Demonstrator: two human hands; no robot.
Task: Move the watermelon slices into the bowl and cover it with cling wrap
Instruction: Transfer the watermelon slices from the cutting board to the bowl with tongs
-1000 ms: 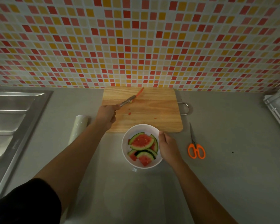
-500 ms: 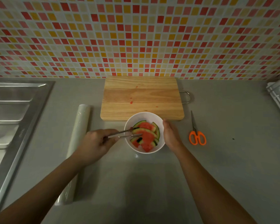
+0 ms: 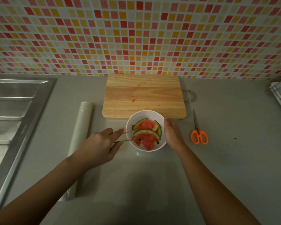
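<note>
**Slices in the bowl, wrap roll lying by**

At the left edge, a steel sink [image 3: 15, 114] is set into the grey counter [image 3: 225, 168]. Next along, the cling wrap roll [image 3: 79, 143] lies lengthwise on that counter. Just beside it, the left hand [image 3: 101, 143] pinches metal tongs [image 3: 126, 136], forefinger stretched along the upper arm, and the tips reach over the rim.

Centre frame, the white bowl [image 3: 145, 113] sits at the near edge of the wooden cutting board [image 3: 144, 95], which is spotted with juice. The watermelon slices [image 3: 146, 133] are piled inside the bowl. The right hand [image 3: 173, 133] cups its right wall, fingers pressed together. Further right lie orange-handled scissors [image 3: 199, 137]. Red, yellow and white mosaic tiles [image 3: 136, 38] fill the top.
</note>
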